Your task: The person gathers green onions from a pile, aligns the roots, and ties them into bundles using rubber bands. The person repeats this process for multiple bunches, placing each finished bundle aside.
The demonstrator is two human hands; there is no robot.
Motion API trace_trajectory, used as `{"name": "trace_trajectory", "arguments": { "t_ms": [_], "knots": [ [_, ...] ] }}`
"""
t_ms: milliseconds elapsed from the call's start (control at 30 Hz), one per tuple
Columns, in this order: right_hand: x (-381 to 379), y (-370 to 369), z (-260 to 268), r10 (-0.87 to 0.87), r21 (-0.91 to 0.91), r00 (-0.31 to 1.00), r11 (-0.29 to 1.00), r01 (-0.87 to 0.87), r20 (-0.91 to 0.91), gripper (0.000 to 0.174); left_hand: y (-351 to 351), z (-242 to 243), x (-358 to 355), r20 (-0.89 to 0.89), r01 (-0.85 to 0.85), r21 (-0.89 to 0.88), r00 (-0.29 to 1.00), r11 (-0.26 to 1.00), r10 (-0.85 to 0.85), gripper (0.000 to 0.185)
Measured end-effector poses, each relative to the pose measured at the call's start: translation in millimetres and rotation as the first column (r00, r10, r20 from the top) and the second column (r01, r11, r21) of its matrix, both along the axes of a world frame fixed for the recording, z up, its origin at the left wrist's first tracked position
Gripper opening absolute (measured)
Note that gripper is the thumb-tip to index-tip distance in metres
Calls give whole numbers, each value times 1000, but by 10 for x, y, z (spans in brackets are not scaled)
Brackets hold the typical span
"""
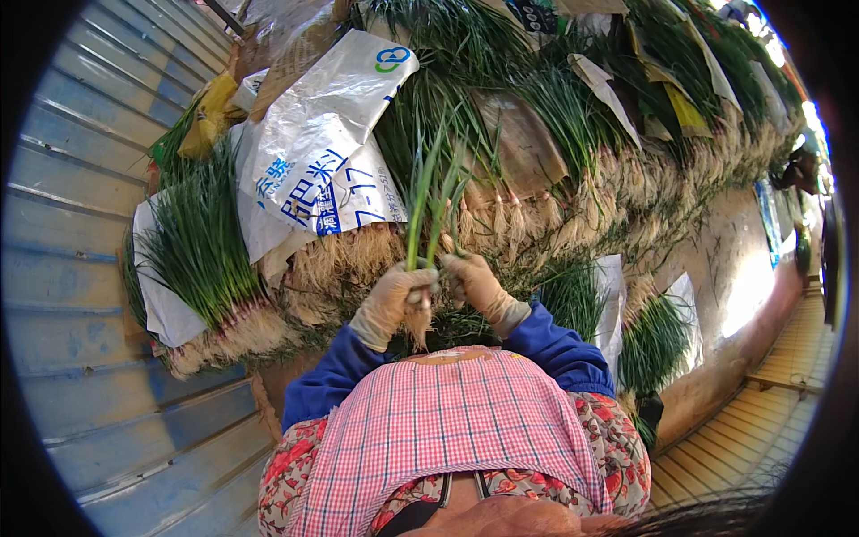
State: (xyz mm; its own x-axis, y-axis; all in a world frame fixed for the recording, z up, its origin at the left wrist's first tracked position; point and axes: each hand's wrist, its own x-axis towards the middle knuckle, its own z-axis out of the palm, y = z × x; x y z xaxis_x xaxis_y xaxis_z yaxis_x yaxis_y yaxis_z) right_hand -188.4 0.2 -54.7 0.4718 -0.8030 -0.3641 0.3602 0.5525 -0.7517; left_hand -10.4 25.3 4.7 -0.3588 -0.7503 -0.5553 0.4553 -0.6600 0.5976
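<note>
My left hand [401, 295], in a pale glove, is closed around a small bunch of green onions [421, 215]. Their green leaves point up and away from me, and their pale roots hang below my fingers. Close on its right, my right hand [474, 283], gloved too, has bent fingers by the leaves of the same bunch; a thin green leaf shows at its fingertips. Whether it grips that leaf is not certain. Beyond both hands lie rooty onions [515, 221] and a white printed sack [322, 141] over a large pile.
Bundled green onions [208, 248] lean at the left beside a corrugated metal wall [74, 268]. More bundles run along the back to the right. Another bundle [654, 342] lies with white sheeting at my right. Loose leaf scraps cover the ground near the pile.
</note>
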Motion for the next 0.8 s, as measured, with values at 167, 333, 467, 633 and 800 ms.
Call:
{"name": "trace_trajectory", "arguments": {
  "t_ms": [167,333,467,633,800],
  "knots": [
    [-298,104,-360,451,-131,397,515,-847,-800,36,-191,299,408,-193,-290,-250,950,924,246,17],
    [-423,-612,-375,-94,-209,608,970,-121,-788,37,-278,-61,284,113,-204,-136,969,969,220,33],
    [-522,-1179,-517,-78,-127,183,952,-277,-980,37,-327,-432,-45,-7,-249,-105,968,963,250,19],
    [-290,-363,-390,-440,-628,493,708,-323,-750,29,-473,-594,-374,87,-253,-103,961,962,262,11],
    [-231,49,-174,-156,-583,754,737,-341,-638,27,-507,-669,-481,236,-43,-162,968,986,81,10]
  ]
}}
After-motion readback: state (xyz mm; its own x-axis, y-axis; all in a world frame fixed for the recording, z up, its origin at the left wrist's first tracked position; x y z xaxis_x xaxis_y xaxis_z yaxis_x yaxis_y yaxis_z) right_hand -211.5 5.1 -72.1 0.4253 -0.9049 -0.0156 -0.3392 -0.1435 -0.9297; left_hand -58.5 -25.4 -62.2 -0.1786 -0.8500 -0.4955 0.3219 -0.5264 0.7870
